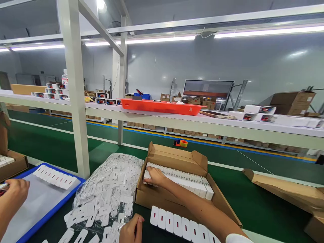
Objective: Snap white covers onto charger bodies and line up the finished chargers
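Note:
My right hand (155, 176) reaches into an open cardboard box (162, 200). Its fingers are closed around the left end of a row of white plastic units (188, 184) packed inside; which units they grip is partly hidden. My left hand (131, 230) rests closed at the front edge of the view, with nothing visible in it. Just right of it, white rounded units with red slots (177, 225) stand side by side on the dark table. Beside it on the left, loose white slotted cover plates (82, 235) spill from a clear plastic bag (111, 182).
A co-worker's hand (16, 192) holds something at the left, over a blue-rimmed tray (45, 212) with a row of white units. An orange-red tray (159, 106) sits on the shelf above. A post (78, 101) rises at left. Another cardboard box (288, 189) is at right.

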The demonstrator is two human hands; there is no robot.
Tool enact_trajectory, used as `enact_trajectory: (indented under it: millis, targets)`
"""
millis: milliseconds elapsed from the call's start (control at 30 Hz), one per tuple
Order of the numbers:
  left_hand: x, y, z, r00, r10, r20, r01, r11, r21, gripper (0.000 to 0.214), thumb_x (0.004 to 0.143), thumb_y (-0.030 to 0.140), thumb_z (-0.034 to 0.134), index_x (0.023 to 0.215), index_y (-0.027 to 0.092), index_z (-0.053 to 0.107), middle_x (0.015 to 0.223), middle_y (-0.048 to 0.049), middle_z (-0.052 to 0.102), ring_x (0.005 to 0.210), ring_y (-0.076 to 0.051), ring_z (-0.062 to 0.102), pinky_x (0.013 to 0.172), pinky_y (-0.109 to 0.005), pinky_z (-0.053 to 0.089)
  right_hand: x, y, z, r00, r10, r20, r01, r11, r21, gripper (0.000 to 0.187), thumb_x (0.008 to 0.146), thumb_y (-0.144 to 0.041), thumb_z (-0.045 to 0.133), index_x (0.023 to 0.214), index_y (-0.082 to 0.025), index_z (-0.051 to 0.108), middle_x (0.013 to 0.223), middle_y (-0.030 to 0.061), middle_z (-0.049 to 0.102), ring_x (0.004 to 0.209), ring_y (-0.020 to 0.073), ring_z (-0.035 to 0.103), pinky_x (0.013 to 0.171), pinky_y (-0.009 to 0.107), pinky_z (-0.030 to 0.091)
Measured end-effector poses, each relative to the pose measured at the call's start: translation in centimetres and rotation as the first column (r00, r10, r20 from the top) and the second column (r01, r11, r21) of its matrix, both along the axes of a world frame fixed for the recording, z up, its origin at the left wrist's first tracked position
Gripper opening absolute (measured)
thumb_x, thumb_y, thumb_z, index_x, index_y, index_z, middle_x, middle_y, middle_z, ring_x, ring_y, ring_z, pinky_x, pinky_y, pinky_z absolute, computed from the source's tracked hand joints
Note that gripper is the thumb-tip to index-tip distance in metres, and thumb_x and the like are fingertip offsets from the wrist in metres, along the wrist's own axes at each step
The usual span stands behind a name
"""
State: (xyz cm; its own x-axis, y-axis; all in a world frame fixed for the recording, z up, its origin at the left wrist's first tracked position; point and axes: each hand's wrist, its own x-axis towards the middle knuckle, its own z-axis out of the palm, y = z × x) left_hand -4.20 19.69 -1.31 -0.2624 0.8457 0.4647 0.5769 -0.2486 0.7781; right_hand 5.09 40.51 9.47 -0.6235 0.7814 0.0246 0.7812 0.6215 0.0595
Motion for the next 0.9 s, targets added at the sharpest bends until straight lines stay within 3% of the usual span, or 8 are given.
enact_trajectory:
  millis: [133, 267, 367, 433, 533, 700, 800, 900]
  targets:
    - [-0.5, -0.7, 0.9, 0.999, 0.010, 0.047, -0.008, 0.999, -0.046, 0.045, 0.098, 0.044, 0.026, 0.080, 0.024, 0.061, 0.068, -0.0053, 0.069, 0.062, -0.023, 0.067, 0.060, -0.029, 0.047, 0.9, -3.3, 5.0, 0.998, -0.006, -0.064, 0.008, 0.999, 0.032, 0.037, 0.092, -0.043, 0.058, 0.116, -0.015, 0.057, 0.109, 0.0071, 0.062, 0.094, 0.0189, 0.063, 0.084, 0.040, 0.053]
    - [-1.4, -1.0, 1.6, 0.994, 0.054, 0.099, -0.045, 0.995, -0.088, 0.045, 0.096, 0.044, 0.027, 0.081, 0.021, 0.063, 0.060, -0.0028, 0.063, 0.055, -0.022, 0.061, 0.056, -0.028, 0.042, 3.0, -11.3, 8.2, 0.987, 0.052, -0.153, -0.044, 0.998, 0.053, 0.054, 0.079, -0.051, 0.069, 0.116, -0.014, 0.055, 0.102, 0.0087, 0.066, 0.089, 0.0229, 0.064, 0.078, 0.036, 0.051]
    - [-2.1, -1.2, 2.0, 0.984, 0.094, 0.153, -0.078, 0.991, -0.111, 0.045, 0.094, 0.045, 0.028, 0.083, 0.019, 0.063, 0.054, 0.0000, 0.055, 0.052, -0.021, 0.057, 0.055, -0.028, 0.039, 4.4, -19.4, 6.0, 0.974, 0.158, -0.161, -0.160, 0.987, 0.002, 0.054, 0.068, -0.050, 0.077, 0.108, -0.019, 0.057, 0.096, 0.0037, 0.069, 0.083, 0.0226, 0.067, 0.070, 0.030, 0.050]
    - [-2.5, -1.4, 2.3, 0.976, 0.111, 0.189, -0.088, 0.988, -0.124, 0.044, 0.093, 0.045, 0.029, 0.083, 0.019, 0.063, 0.051, 0.0023, 0.049, 0.050, -0.020, 0.054, 0.054, -0.027, 0.037, 4.8, -23.7, 2.5, 0.964, 0.221, -0.149, -0.228, 0.973, -0.028, 0.057, 0.061, -0.055, 0.081, 0.101, -0.020, 0.059, 0.091, 0.0016, 0.069, 0.076, 0.0214, 0.067, 0.065, 0.029, 0.050]
    - [-3.0, -1.8, 2.8, 0.962, 0.131, 0.239, -0.099, 0.985, -0.141, 0.041, 0.092, 0.044, 0.030, 0.083, 0.019, 0.062, 0.051, 0.0036, 0.047, 0.049, -0.018, 0.051, 0.053, -0.026, 0.036, 4.5, -27.3, -3.9, 0.956, 0.265, -0.126, -0.252, 0.961, 0.112, 0.064, 0.047, -0.064, 0.083, 0.085, -0.019, 0.060, 0.074, 0.0030, 0.067, 0.059, 0.0234, 0.064, 0.048, 0.031, 0.048]
    - [-3.1, -2.2, 3.1, 0.950, 0.140, 0.278, -0.106, 0.985, -0.135, 0.041, 0.091, 0.045, 0.032, 0.082, 0.019, 0.061, 0.051, 0.0045, 0.046, 0.049, -0.017, 0.050, 0.053, -0.026, 0.035, 2.6, -29.2, -11.0, 0.973, 0.200, -0.119, -0.170, 0.960, 0.223, 0.049, 0.078, -0.060, 0.062, 0.093, -0.014, 0.059, 0.079, 0.0135, 0.068, 0.065, 0.0306, 0.065, 0.050, 0.039, 0.052]
    - [-2.9, -2.0, 2.9, 0.954, 0.127, 0.273, -0.097, 0.988, -0.123, 0.042, 0.090, 0.047, 0.033, 0.081, 0.019, 0.062, 0.049, 0.0048, 0.046, 0.047, -0.017, 0.049, 0.052, -0.026, 0.034, 2.3, -29.2, -10.5, 0.969, 0.193, -0.153, -0.146, 0.950, 0.275, 0.031, 0.087, -0.046, 0.057, 0.097, -0.017, 0.057, 0.081, 0.0107, 0.069, 0.071, 0.0294, 0.066, 0.055, 0.039, 0.054]
    - [-2.8, -1.7, 2.5, 0.959, 0.111, 0.260, -0.084, 0.990, -0.112, 0.043, 0.089, 0.049, 0.033, 0.080, 0.019, 0.062, 0.049, 0.0048, 0.045, 0.048, -0.018, 0.050, 0.053, -0.027, 0.035, 3.3, -25.9, -5.4, 0.943, 0.231, -0.241, -0.162, 0.948, 0.273, 0.040, 0.082, -0.048, 0.066, 0.111, -0.023, 0.056, 0.099, 0.0051, 0.069, 0.086, 0.0246, 0.066, 0.071, 0.036, 0.056]
